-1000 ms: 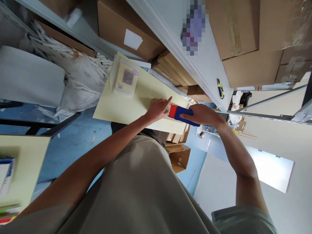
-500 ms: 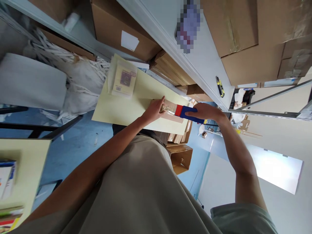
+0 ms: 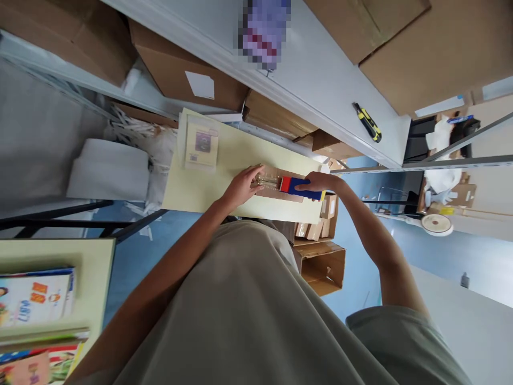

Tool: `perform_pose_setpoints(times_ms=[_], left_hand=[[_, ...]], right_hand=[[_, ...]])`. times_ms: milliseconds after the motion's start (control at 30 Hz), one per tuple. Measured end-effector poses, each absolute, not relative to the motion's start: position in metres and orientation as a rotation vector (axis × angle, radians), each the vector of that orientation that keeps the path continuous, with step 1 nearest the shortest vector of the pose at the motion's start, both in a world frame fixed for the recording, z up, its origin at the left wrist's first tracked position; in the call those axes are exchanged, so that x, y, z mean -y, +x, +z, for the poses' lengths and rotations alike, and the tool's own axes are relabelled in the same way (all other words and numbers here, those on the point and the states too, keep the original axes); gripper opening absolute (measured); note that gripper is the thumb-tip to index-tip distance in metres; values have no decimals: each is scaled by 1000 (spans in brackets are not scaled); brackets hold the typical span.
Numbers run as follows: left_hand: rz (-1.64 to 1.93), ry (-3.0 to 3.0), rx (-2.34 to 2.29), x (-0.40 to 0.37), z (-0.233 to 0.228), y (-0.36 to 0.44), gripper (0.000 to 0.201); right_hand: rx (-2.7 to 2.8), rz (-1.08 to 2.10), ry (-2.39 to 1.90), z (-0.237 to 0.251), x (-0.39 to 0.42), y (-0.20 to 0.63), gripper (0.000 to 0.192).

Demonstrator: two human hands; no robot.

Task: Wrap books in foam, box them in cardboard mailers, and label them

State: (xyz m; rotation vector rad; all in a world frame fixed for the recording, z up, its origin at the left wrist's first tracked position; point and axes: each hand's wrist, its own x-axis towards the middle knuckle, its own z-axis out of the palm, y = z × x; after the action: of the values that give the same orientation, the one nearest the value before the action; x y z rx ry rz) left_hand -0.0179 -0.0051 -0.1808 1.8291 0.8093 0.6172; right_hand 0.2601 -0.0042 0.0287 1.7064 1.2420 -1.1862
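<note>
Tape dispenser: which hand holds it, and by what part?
The right hand grips the tape dispenser by its blue handle; the left hand presses the cardboard package beside its red head.

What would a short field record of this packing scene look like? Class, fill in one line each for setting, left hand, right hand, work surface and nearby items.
Setting: storeroom with shelving and cardboard boxes
Left hand: pressed flat on a brown package, at the end of clear tape
Right hand: grips a red and blue tape dispenser on the package
Work surface: pale yellow table
Nearby items: flat packet on the table's far end; yellow and black utility knife on the shelf
</note>
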Motion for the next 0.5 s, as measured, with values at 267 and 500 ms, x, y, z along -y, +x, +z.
perform_pose_setpoints(times_ms=[267, 500], left_hand=[[377, 2192, -1173, 32, -133, 24, 54], [155, 2291, -1190, 48, -150, 65, 75]], right_hand=[[-1481, -1121, 1672, 12, 17, 279, 71], [-1645, -1067, 1637, -2, 19, 293, 76]])
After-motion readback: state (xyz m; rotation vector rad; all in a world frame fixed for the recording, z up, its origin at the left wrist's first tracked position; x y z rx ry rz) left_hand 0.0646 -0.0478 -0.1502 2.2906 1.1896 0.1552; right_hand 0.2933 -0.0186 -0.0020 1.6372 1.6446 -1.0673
